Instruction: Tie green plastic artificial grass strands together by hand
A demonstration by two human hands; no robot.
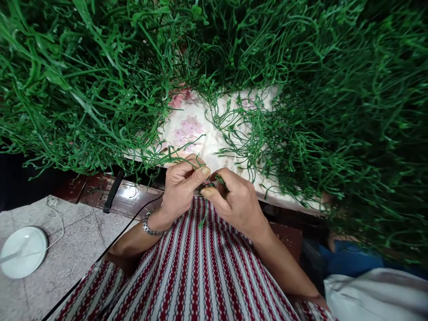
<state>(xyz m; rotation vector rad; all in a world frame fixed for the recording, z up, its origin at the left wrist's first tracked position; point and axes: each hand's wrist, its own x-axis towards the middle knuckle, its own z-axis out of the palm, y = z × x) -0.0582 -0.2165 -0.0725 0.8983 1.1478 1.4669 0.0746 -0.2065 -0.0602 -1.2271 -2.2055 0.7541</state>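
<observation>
My left hand (179, 187) and my right hand (237, 200) meet at the near edge of the table, fingertips almost touching. Thumb and forefinger of the left are pinched on a thin green stem (203, 214), one end of which hangs below the hands. My right hand has its fingers curled and pinched on a green piece of the same sort. A small dark and pinkish bit shows between the fingertips, too small to make out. Beyond the hands lie loose thin green stems (245, 138) with small knobbed tips, on a floral cloth (189, 129).
A heap of broader, branched green sprigs (80, 93) rises at the left. Thin green stems (334, 111) are massed at the right. A round white object (25, 252) with a cord stands on the tiled floor (80, 227). White fabric (371, 294) shows at the lower right.
</observation>
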